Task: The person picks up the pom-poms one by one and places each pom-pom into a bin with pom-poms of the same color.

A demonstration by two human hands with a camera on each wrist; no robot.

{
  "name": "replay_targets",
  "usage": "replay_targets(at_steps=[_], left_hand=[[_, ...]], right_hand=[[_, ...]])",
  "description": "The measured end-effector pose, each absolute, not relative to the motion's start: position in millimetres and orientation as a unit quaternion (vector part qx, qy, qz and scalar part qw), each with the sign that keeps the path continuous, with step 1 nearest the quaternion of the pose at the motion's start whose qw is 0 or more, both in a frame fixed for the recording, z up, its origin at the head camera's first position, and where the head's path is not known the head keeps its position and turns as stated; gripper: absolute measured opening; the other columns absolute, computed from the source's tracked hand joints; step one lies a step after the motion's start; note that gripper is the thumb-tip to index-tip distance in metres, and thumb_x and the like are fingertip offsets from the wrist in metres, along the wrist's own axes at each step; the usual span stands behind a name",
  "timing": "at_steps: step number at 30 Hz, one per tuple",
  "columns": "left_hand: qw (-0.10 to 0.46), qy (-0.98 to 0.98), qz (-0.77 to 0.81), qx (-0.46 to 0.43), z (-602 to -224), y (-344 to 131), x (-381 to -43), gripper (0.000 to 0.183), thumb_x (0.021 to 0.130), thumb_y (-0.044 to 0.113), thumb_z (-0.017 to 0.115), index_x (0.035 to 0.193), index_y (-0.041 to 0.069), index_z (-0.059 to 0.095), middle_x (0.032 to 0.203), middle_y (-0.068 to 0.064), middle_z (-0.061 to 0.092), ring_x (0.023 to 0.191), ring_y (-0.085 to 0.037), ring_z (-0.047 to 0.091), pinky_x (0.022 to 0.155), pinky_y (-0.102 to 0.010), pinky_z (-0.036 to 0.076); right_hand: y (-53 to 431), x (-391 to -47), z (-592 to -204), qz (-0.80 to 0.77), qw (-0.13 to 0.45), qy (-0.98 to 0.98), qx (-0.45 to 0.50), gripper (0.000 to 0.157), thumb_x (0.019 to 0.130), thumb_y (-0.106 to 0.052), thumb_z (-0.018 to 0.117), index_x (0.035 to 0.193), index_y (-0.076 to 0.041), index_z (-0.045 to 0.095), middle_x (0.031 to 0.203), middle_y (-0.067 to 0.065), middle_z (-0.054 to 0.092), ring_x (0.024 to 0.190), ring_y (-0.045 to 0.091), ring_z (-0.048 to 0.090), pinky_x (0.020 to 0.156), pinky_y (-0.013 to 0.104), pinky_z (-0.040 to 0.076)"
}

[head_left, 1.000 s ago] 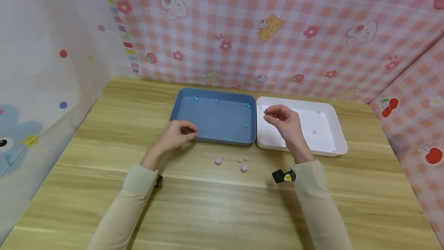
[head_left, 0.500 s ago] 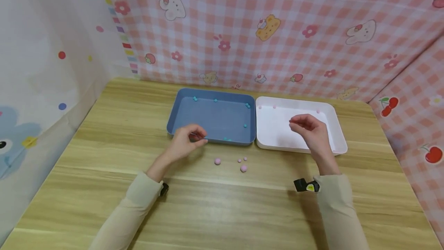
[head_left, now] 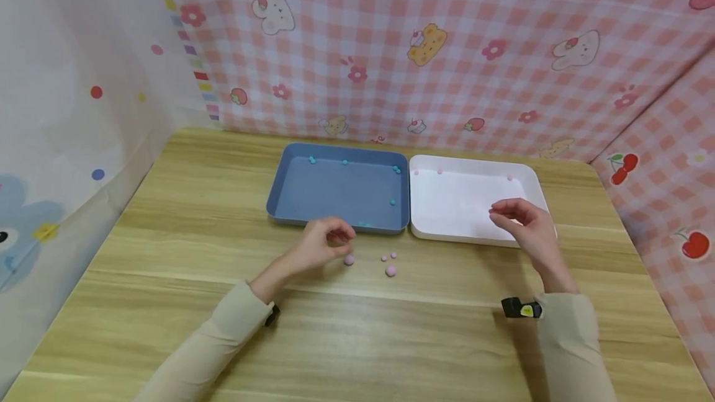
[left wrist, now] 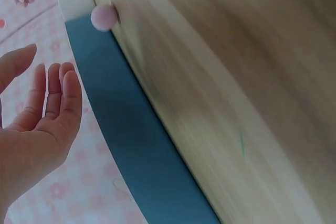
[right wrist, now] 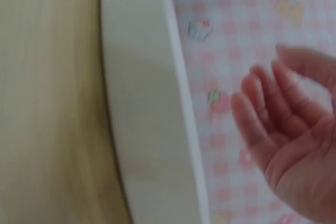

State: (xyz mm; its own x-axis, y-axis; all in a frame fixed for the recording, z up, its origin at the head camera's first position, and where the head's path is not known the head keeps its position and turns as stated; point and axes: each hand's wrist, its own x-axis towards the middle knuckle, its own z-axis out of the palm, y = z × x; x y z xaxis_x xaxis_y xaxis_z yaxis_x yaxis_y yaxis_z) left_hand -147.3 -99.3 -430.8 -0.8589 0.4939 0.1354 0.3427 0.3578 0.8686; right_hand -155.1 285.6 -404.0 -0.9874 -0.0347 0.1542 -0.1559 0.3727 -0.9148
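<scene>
My left hand (head_left: 319,245) hovers over the table just in front of the blue tray (head_left: 335,194), fingers loosely bent. Its fingertips are close to a larger pink ball (head_left: 349,260). In the left wrist view the thumb stands apart from the fingers, and nothing lies between them. Another larger pink ball (head_left: 391,271) and two small pink balls (head_left: 383,259) sit to the right on the wood. My right hand (head_left: 530,231) is above the front right of the white tray (head_left: 447,203). The right wrist view shows its relaxed fingers holding nothing.
Several teal balls (head_left: 393,202) lie in the blue tray, mostly along its walls. Pink balls (head_left: 439,172) lie along the white tray's back wall. Both trays stand side by side on the wooden table (head_left: 357,340), before a pink checked cloth (head_left: 380,30).
My left hand has moved right and nearer, from the blue tray's front left to the pink balls. The right hand has shifted right across the white tray, uncovering a pink ball at its back.
</scene>
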Motion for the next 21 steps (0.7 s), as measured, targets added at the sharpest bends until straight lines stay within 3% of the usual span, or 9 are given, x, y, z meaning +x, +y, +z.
replay_targets(at_steps=[10,21], left_hand=[[0.141,0.829,0.489,0.232,-431,-85,-146,0.019,0.079,-0.007,0.067,0.097,-0.007,0.064,0.092,-0.017,0.064,0.084,-0.023,0.062,0.075,-0.027,0.051],[0.148,0.858,0.423,0.250,-436,-79,-149,0.018,0.073,-0.008,0.067,0.090,-0.002,0.067,0.086,-0.010,0.066,0.079,-0.018,0.060,0.071,-0.024,0.050]], right_hand=[[315,-151,-413,0.521,0.022,-0.845,0.117,0.019,0.083,0.003,0.067,0.098,0.013,0.060,0.089,-0.010,0.066,0.084,-0.001,0.058,0.071,0.012,0.048],[330,-152,-414,0.463,-0.032,-0.870,0.164,0.012,0.083,0.005,0.066,0.094,0.008,0.065,0.087,0.003,0.068,0.078,0.000,0.059,0.071,0.013,0.048]])
